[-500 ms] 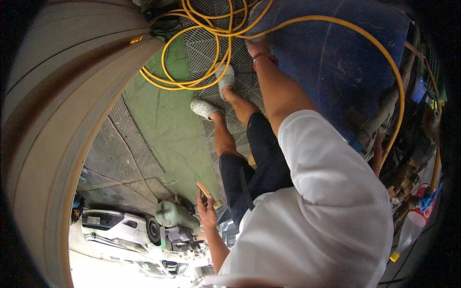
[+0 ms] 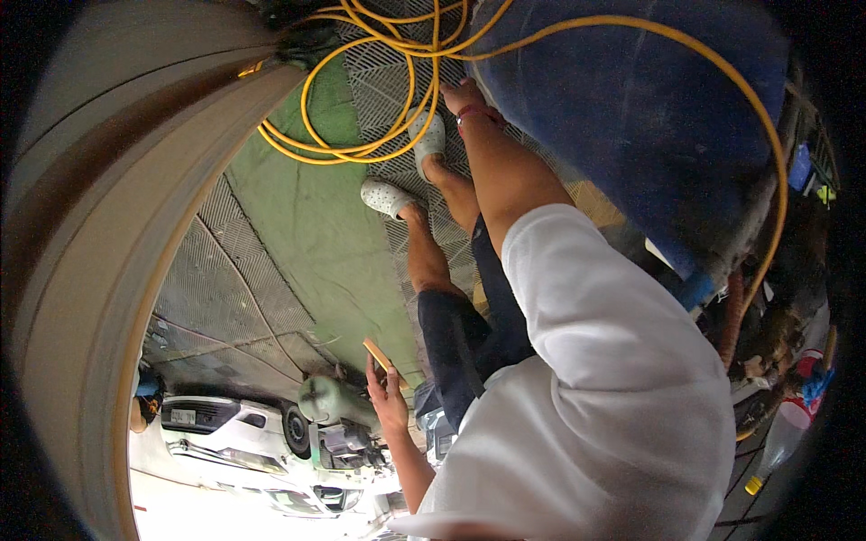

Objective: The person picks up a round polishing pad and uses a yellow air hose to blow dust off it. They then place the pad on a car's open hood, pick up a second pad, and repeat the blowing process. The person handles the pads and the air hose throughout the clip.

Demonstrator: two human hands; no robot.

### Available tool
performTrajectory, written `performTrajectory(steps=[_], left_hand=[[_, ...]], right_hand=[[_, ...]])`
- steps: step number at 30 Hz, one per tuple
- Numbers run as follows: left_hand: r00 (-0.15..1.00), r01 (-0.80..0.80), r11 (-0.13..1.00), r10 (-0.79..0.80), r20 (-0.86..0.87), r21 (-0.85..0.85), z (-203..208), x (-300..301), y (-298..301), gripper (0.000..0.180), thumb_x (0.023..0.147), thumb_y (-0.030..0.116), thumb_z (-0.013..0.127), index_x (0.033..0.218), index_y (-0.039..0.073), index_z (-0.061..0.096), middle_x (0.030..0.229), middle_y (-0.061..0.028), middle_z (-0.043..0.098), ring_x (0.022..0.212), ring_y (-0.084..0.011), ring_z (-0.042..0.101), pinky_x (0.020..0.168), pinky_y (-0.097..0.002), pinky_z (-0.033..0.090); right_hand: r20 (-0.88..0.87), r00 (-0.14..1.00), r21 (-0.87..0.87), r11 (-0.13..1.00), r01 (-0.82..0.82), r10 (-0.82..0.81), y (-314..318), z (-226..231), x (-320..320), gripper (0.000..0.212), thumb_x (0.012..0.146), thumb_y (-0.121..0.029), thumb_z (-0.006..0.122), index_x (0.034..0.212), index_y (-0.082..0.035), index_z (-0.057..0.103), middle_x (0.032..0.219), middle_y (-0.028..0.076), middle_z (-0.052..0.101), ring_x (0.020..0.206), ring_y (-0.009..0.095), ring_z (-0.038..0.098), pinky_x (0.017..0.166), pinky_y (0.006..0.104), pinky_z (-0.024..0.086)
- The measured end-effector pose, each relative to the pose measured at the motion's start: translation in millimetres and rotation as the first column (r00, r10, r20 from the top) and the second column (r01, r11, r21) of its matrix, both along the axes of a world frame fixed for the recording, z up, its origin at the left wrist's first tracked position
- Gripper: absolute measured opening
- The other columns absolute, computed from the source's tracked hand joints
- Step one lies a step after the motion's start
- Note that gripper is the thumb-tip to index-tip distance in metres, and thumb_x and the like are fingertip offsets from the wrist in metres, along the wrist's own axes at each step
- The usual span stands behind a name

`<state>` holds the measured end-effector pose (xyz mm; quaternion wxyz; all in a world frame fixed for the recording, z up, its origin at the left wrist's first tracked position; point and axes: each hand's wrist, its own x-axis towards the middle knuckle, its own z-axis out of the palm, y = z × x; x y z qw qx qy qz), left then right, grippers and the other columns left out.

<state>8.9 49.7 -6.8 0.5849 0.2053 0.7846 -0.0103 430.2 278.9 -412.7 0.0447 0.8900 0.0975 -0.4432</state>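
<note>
My left hand (image 2: 388,401), at lower left, is closed around a flat tan block (image 2: 379,354), its fingers along one side and the thumb across it. My right hand (image 2: 464,96) reaches far forward, a red bracelet on its wrist. Its fingers are curled at the edge of a large dark blue sheet or panel (image 2: 631,108), and seem to grip it; the fingertips are partly hidden. Across the blue surface runs a yellow hose (image 2: 631,20), whose loose coils hang just beyond my right hand.
A large beige curved panel (image 2: 99,270) fills the left side. Green matting (image 2: 289,207) and grey grating lie underfoot. A white vehicle (image 2: 216,424) and a grey-green tank (image 2: 327,399) stand at lower left. On the right are metal parts and a plastic bottle (image 2: 780,442) with a yellow cap.
My right hand has moved slightly left and nearer. A gap with floor showing now lies between my right forearm and the blue edge. My left hand still holds the tan block.
</note>
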Motion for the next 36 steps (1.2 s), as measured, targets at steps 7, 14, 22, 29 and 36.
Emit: performTrajectory(steps=[7,14,22,29,36], left_hand=[[0.995,-0.077,0.97,0.059,-0.084,-0.23,-42.8,-24.7,-33.8,0.058,0.106,0.028,0.062,0.158,0.011,0.041,0.127,-0.0128,0.056,0.104,-0.0205,0.059,0.096,-0.0368,0.051],[0.995,0.045,0.977,-0.061,-0.073,-0.21,-76.9,-14.9,-27.4,0.061,0.105,0.031,0.061,0.159,0.01,0.04,0.132,-0.0164,0.056,0.103,-0.0219,0.059,0.095,-0.0374,0.05],[0.977,0.199,0.973,-0.206,-0.05,-0.117,-83.2,-1.7,-19.7,0.06,0.105,0.03,0.061,0.158,0.011,0.041,0.127,-0.0157,0.057,0.099,-0.0222,0.06,0.089,-0.0371,0.052],[0.985,0.152,0.988,-0.152,-0.08,-0.013,-19.1,-11.2,-44.8,0.06,0.105,0.029,0.062,0.158,0.012,0.042,0.116,-0.0137,0.063,0.098,-0.0218,0.062,0.089,-0.0381,0.052],[0.994,0.099,0.991,-0.094,-0.063,0.089,19.5,-49.1,-116.9,0.059,0.103,0.033,0.061,0.155,0.009,0.045,0.114,-0.0145,0.067,0.099,-0.022,0.063,0.09,-0.0384,0.052]], right_hand=[[-0.038,0.999,-0.083,0.997,-0.012,0.008,-28.0,-82.9,-6.8,0.064,0.102,-0.05,0.058,0.14,0.002,0.06,0.148,0.025,0.055,0.136,0.04,0.055,0.114,0.0496,0.044],[-0.054,0.98,-0.017,0.982,-0.19,0.189,-48.2,-210.8,5.6,0.047,0.112,-0.036,0.039,0.137,-0.005,0.064,0.133,0.024,0.064,0.109,0.037,0.069,0.096,0.0466,0.057],[-0.682,0.47,0.258,0.417,0.872,-0.56,-30.0,-215.5,-35.0,0.056,0.109,-0.053,0.043,0.124,-0.004,0.065,0.109,0.019,0.066,0.084,0.031,0.068,0.078,0.049,0.061],[-0.499,0.794,0.072,0.897,0.437,-0.347,-79.5,-86.5,-74.3,0.031,0.106,-0.031,0.052,0.119,-0.004,0.062,0.105,0.015,0.069,0.091,0.029,0.07,0.075,0.0519,0.064],[-0.328,0.925,0.223,0.936,0.271,-0.19,-197.1,148.3,-132.2,0.061,0.097,-0.054,0.047,0.137,-0.013,0.065,0.149,0.011,0.058,0.146,0.03,0.044,0.12,0.0461,0.028]])
